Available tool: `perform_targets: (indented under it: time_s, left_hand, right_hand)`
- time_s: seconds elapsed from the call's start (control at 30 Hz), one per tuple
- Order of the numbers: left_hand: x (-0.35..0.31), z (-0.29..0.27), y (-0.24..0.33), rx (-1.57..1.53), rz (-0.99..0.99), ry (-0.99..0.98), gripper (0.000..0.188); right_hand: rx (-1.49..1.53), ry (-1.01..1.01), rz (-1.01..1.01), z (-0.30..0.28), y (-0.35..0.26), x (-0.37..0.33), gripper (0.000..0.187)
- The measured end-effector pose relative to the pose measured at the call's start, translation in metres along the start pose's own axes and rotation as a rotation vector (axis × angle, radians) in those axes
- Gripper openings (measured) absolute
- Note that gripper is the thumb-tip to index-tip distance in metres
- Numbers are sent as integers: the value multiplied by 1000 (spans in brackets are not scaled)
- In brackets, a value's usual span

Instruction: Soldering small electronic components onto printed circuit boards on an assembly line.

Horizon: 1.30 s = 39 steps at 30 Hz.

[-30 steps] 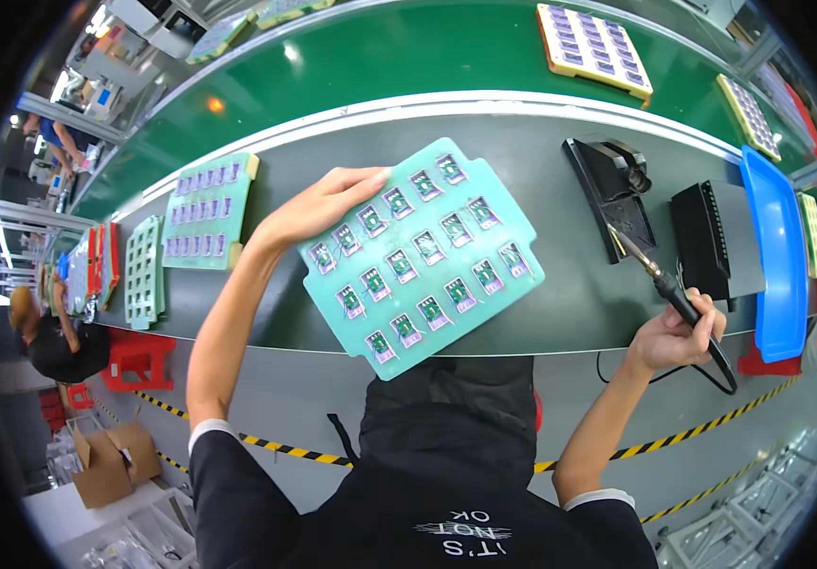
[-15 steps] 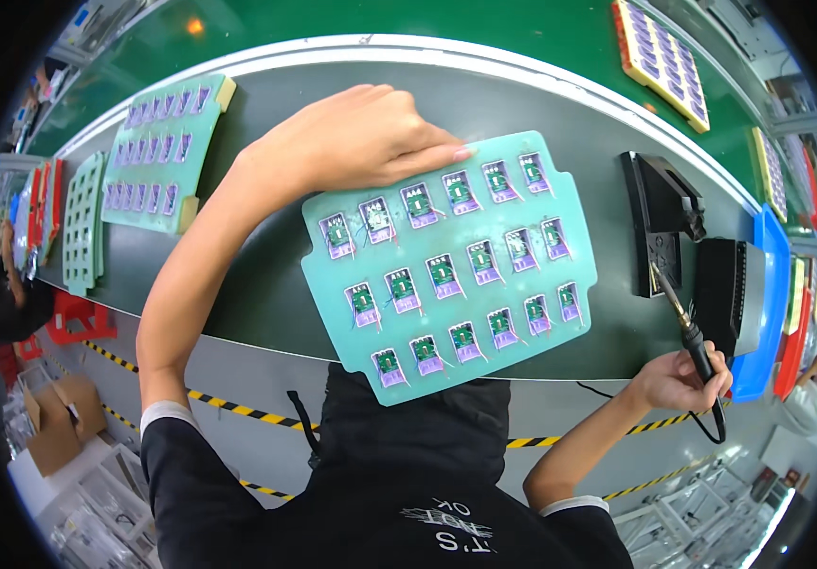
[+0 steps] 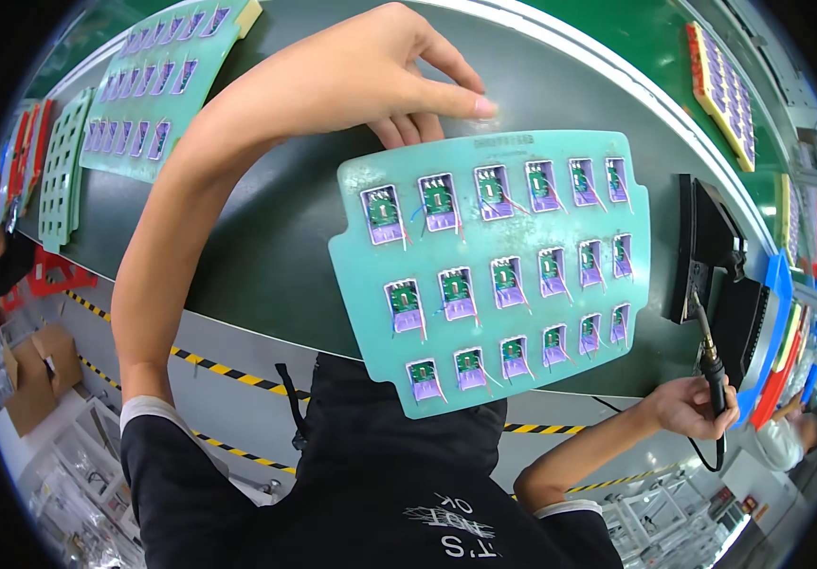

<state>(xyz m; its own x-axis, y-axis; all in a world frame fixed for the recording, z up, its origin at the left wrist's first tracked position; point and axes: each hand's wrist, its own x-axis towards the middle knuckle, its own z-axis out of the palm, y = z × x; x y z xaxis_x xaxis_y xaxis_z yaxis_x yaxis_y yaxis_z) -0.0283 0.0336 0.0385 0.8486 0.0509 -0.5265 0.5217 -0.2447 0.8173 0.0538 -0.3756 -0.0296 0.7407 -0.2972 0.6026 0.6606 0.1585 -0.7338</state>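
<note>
- Mint-green tray (image 3: 475,248) sits just bodyward of the left hand (image 3: 385,71), its near side reaching past the edge of the tabletop (image 3: 285,247).
- Left fingers are loosely parted, pinching nothing that shows; the lowest ones come right up to the tray's far edge — whether they touch it cannot be told.
- Fingers of the right hand (image 3: 693,410) are wrapped around a soldering iron (image 3: 715,375); beyond them its metal tip points toward the black stand (image 3: 712,223), well apart from the tray.
- Progress, as far as it shows: all eighteen pockets bodyward of the left fingers are filled, with green boards (image 3: 383,204) in purple housings (image 3: 408,321) and thin wires (image 3: 519,204) trailing over the rims.
- Judged from that, the filling looks complete; the loose wire ends may be what is left, and with the iron held away no board is being heated.
- Farther out, behind the left fingers, lies a second filled tray (image 3: 219,57), partly covered by the forearm.
- Hard to make out: the joints are too small to call finished or unfinished; the tray's underside is hidden — and tip and stand may touch or not.
</note>
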Motion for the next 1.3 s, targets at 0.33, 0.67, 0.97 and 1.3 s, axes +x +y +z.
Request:
perform_targets:
  time_s: [0.33,0.67,0.97,1.3]
  left_hand:
    - [-2,-15,-37,-402,171,-136,55]
    - [-18,-1,-17,-316,76,38,36]
    - [-10,13,-42,33,334,168,34]
    - [-9,27,-27,-12,280,305,31]
  right_hand:
    - [16,-26,-8,-8,5,4,28]
    - [0,6,-24,-5,5,2,30]
    - [-32,3,-82,6,7,-2,27]
    - [24,-21,-84,8,5,0,27]
